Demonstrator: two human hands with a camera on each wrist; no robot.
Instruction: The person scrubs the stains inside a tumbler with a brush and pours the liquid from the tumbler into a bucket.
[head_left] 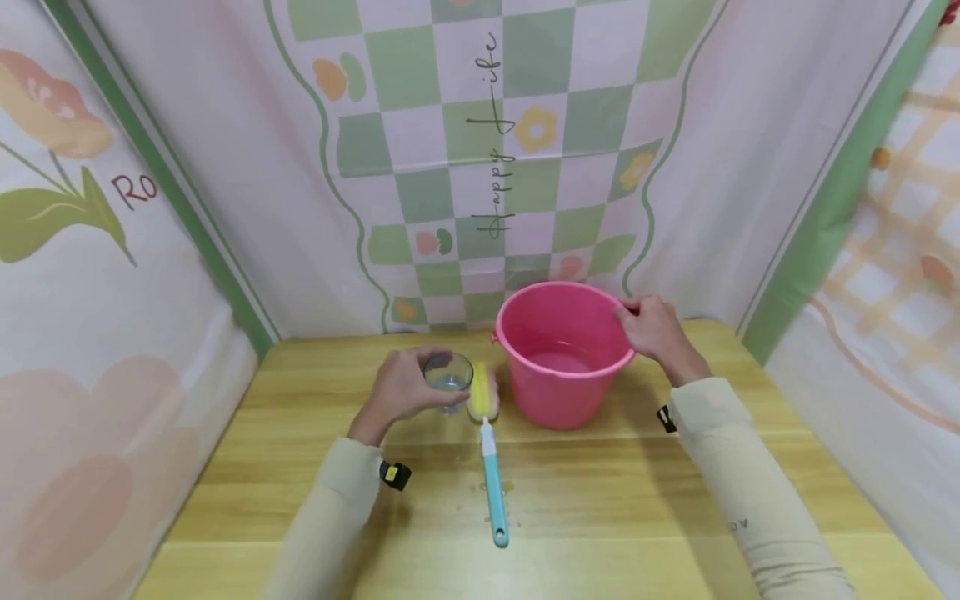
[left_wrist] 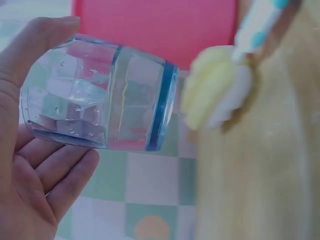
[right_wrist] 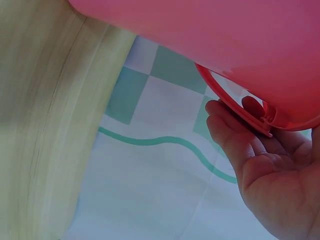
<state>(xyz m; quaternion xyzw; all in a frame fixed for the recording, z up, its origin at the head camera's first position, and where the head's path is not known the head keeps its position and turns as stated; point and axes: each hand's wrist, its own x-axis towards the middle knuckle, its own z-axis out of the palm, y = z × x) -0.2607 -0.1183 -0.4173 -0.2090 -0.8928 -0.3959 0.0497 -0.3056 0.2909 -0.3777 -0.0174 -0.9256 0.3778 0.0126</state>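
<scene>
My left hand (head_left: 401, 383) holds a clear glass cup (head_left: 448, 375) between thumb and fingers, mouth up. Droplets cling to the glass in the left wrist view, where its thick base (left_wrist: 162, 107) appears raised off the table. My right hand (head_left: 654, 333) grips the right rim of a pink bucket (head_left: 562, 404), its fingers around the rim and the red-pink handle (right_wrist: 230, 102) in the right wrist view. Between cup and bucket lies a cleaning brush with a yellow and white sponge head (head_left: 482, 392) and a blue handle (head_left: 495, 496).
Small water spots (head_left: 506, 486) dot the wooden table (head_left: 622, 517) beside the brush handle. A checkered cloth (head_left: 465, 150) hangs behind the bucket. Printed curtains (head_left: 67, 350) close in both sides.
</scene>
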